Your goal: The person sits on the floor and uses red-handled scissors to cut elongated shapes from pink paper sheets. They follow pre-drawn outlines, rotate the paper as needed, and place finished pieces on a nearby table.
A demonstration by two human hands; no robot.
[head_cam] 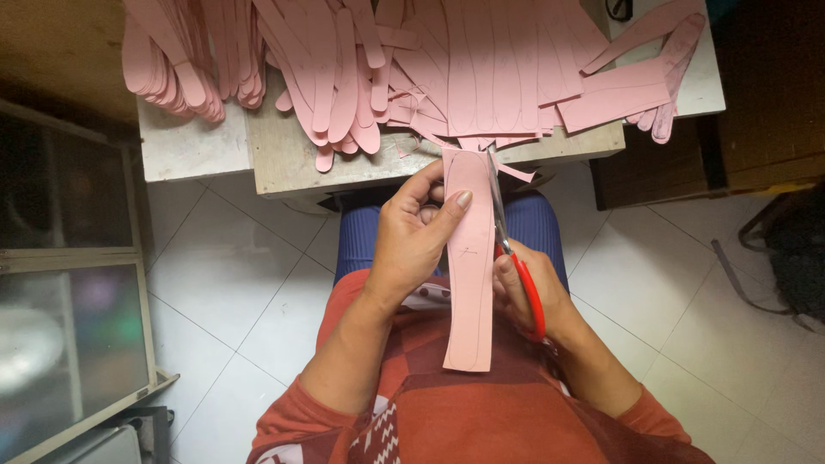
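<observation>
My left hand (412,241) pinches the pink strip (469,266); my right hand (524,292), just beside it, grips red scissors (516,258) (blades along the strip's edge).

Pink strip (469,258): thin matt sheet, paper or foam-like, smooth, faint pen lines. Scissors (514,258): grey metal blades, dull shine; glossy red plastic handles. Cut pink pieces (344,69) on top: same matt sheet. Bench (292,159): rough, worn bare wood, scuffed. Floor (232,283): smooth white tiles, slight sheen. Sweater (481,412): soft knit cloth, rust red. Trousers (533,223): blue ribbed cloth.
</observation>
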